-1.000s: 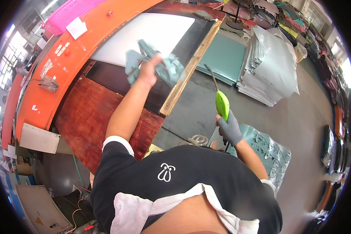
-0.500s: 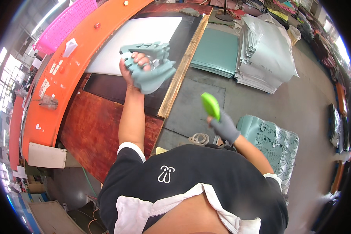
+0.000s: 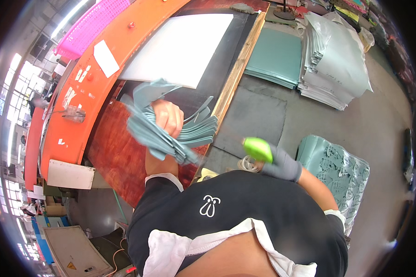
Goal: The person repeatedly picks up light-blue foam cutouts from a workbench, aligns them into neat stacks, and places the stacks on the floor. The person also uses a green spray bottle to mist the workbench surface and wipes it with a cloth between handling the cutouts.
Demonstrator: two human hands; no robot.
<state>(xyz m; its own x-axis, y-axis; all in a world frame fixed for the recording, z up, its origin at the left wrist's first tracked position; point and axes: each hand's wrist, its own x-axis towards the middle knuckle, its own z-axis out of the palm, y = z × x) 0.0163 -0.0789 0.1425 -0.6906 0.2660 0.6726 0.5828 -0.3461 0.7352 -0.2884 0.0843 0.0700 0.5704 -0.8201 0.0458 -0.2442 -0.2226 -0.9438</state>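
Cutouts (image 3: 171, 134) in L hand (image 3: 168, 117), diagonal.

The left hand (image 3: 167, 121) has its grip closed on a bundle of teal cut pieces (image 3: 171, 131) above the bench (image 3: 120, 152), while the gloved right hand (image 3: 282, 166) clasps a green-handled tool (image 3: 258, 149).

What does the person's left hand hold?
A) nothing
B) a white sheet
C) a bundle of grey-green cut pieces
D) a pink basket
C: the left hand is closed around a bundle of grey-green cut pieces over the red-brown board; the white sheet lies apart.
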